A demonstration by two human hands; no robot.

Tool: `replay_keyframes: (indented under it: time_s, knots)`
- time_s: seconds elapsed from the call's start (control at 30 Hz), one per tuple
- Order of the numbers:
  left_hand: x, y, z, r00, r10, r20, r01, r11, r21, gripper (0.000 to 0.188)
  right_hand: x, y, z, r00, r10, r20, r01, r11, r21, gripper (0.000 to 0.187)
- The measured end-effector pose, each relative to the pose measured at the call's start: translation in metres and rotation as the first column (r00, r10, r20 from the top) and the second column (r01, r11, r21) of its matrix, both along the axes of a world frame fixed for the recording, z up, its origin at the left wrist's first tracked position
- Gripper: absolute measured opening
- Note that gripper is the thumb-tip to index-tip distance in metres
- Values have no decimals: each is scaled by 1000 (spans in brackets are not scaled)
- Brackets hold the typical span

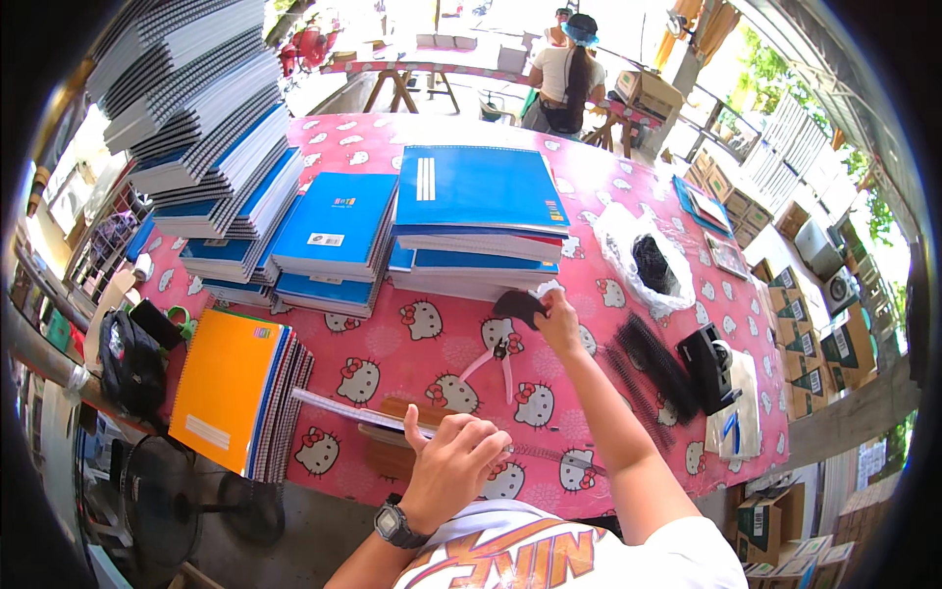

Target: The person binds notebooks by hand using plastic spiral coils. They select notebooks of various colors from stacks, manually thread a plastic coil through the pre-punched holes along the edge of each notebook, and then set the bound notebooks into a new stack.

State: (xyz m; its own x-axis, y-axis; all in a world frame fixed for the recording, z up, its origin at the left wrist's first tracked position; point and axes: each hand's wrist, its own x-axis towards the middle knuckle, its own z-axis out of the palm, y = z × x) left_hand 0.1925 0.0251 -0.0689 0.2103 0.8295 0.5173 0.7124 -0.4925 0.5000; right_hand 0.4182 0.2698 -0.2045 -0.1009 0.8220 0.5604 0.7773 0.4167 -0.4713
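My left hand (457, 454), a watch on its wrist, is closed around a notebook (358, 413) seen nearly edge-on at the near table edge. A thin spiral coil (549, 455) sticks out from its right end. My right hand (559, 320) reaches forward, its fingers closed on a dark, cloth-like piece (519, 307); a small white bit shows at the fingertips. Just left of that hand lie pliers (499, 355) with pink handles. Loose black spiral coils (655, 368) rest to the right of my forearm, beside a black metal desk tool (707, 368).
Blue notebooks (481, 187) are piled at the table's middle. A tall notebook stack (211, 128) rises at the left, with orange notebooks (224, 388) nearer. A plastic bag (643, 260) holds black material. Cardboard boxes (810, 339) stand at the right; a person (569, 79) is far back.
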Motion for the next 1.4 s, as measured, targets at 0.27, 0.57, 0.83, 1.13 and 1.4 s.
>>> replay_keyframes:
  time_s: [0.27, 0.57, 0.83, 1.13, 1.4]
  knots:
    - [-6, -3, -3, 1000, 4, -9, -4, 1000, -13, 13, 17, -159, 29, 970, -215, -110, 53, 631, -774, 49]
    - [-12, 1, 3, 994, -65, -86, 64, 998, -20, 11, 29, -176, 24, 878, 426, 219, -260, 808, -529, 66]
    - [-14, -1, 3, 992, -87, -87, 82, 995, -56, 15, 15, -163, 51, 864, 437, 250, -203, 757, -622, 63]
    - [-33, 0, -9, 988, 146, -44, -146, 989, -8, 27, -27, -162, 135, 738, 537, -409, -657, 433, -617, 82]
    - [-37, 2, -4, 978, 209, 15, -209, 978, 17, 31, -43, -127, 166, 816, 578, -33, -445, 589, -674, 67]
